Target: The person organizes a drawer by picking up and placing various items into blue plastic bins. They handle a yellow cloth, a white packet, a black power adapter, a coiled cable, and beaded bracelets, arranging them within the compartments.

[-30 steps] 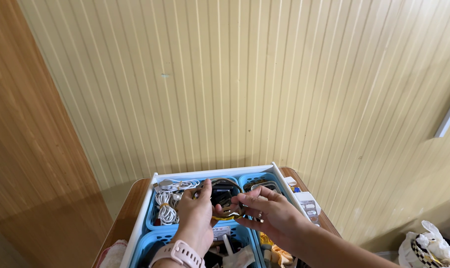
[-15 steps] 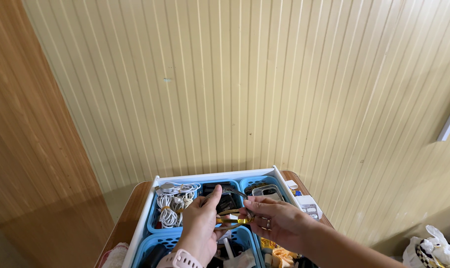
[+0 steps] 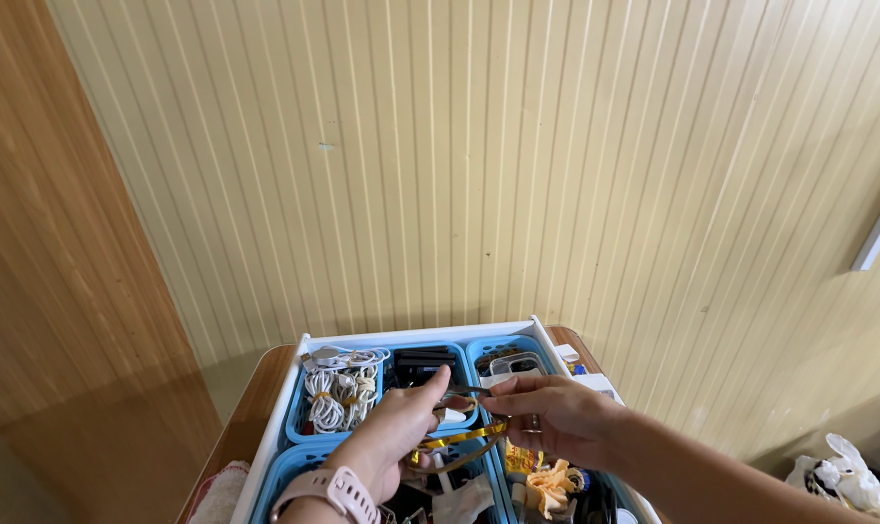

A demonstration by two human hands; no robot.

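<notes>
Left hand: we see our left hand (image 3: 393, 432), a pink watch on its wrist, with thumb and fingertips pinched narrow on the near-left end of a dark thin band (image 3: 464, 392).
Right hand: our right hand (image 3: 547, 415) meets it from the other side, fingers pinched on the same dark thin band, so both hands hold it between them.
Gold ribbon: a shiny gold ribbon (image 3: 459, 440) curves just below the grip and hangs in a loop under both hands; we cannot tell which fingers actually clamp it.
Where the held thing is: raised above the blue baskets (image 3: 309, 456), not resting in any of them.
Beyond the grip: a basket with dark flat items (image 3: 423, 361) lies just past the fingertips.
Left of the grip: coiled white cables (image 3: 338, 393) fill the far-left basket, well apart from the fingers.
Right of the grip: a clear phone case (image 3: 514, 365) lies in the far-right basket, just beyond the right knuckles.
Below the grip: an orange cloth (image 3: 551, 485) sits under the right wrist.
Around all: a white tray (image 3: 416, 336) frames the baskets on a brown table (image 3: 256, 408), against a panelled wall (image 3: 479, 165).
</notes>
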